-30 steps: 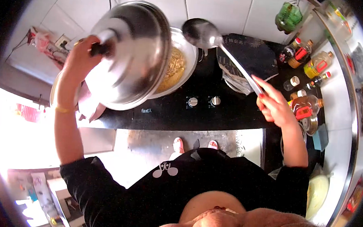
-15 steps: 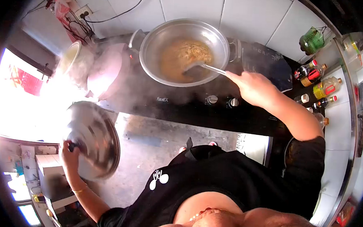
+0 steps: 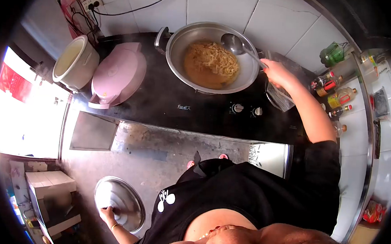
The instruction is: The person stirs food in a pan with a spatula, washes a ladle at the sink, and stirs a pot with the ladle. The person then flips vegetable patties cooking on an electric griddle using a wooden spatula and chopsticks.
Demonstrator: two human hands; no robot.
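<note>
A wide silver wok (image 3: 174, 61) with two side handles sits on the black stove. It holds noodles (image 3: 214, 61) in brownish broth. My right hand (image 3: 277, 74), at the wok's right side, is closed around the handle of a metal ladle (image 3: 233, 43). The ladle's bowl is raised above the noodles, near the wok's far inner wall. Low on the left, my left hand (image 3: 107, 215) grips the knob of a round metal lid (image 3: 131, 202). This lid is held over the floor, well apart from the stove.
A pink round electric appliance (image 3: 118, 76) and a white pot (image 3: 77, 60) stand left of the wok on the black stove top (image 3: 161, 100). Sauce bottles (image 3: 340, 98) line the right wall. Plastic wrapping (image 3: 281, 99) lies beneath my right forearm. A window is at left.
The ladle has come up out of the broth toward the wok's far side. My left hand has lowered the lid, away from the stove. The steam has thinned.
</note>
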